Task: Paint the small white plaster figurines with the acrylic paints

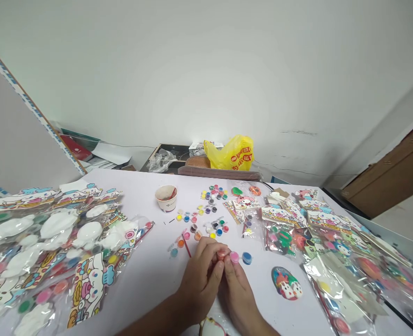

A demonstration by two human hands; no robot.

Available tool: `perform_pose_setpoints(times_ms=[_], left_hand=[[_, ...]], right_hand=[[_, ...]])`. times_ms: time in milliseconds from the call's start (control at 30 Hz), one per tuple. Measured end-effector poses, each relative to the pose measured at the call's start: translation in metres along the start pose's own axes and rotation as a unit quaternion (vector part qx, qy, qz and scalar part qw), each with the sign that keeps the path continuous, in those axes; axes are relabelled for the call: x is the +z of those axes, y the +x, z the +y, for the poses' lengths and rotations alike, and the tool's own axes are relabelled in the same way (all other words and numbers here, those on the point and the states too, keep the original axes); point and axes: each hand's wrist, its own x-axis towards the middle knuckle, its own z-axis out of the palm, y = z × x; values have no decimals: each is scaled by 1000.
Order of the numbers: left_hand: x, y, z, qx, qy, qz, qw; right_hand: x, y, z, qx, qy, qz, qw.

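Little red paint pot [222,255] between left hand [200,282] and right hand [240,288]

On the left of the desk [140,284], a big heap of shiny packets [89,231] with white shapes and picture cards inside. On the right, more clear bags [342,280], some with bright paint inside. Past the far edge, a yellow bag [232,154] with red writing. Just right of the right hand, a painted piece [287,283], flat on the desk. At the near edge, a white shape [211,327], partly hidden by the arms.

Toward the middle, a paper cup [166,205], upright, with a red stick [173,192] leaning inside. Near the cup, little rows of paint pots [185,217] in many colors. Joined in a row with the red pot, a pink pot [234,257] and a blue pot [247,258], sticking out to the right.

Both hands close together, backs up, in the near middle. Left fingers [210,244] bent over the red pot, pinched tight. Right fingers pressed on it too, with some tips out of sight.
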Motion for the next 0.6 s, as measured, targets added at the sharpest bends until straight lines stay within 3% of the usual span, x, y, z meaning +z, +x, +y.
perform_pose_setpoints(times_ms=[333, 467, 600], left_hand=[[3, -3, -6, 16, -9, 7, 1000], [7, -6, -14, -18, -51, 8, 999], [8, -8, -17, -50, -66, 24, 996]], right_hand=[[-1, -1, -8, 11, 18, -37, 999], [-7, 2, -6, 3, 43, -55, 998], [-18, 5, -7, -22, -2, -63, 998]])
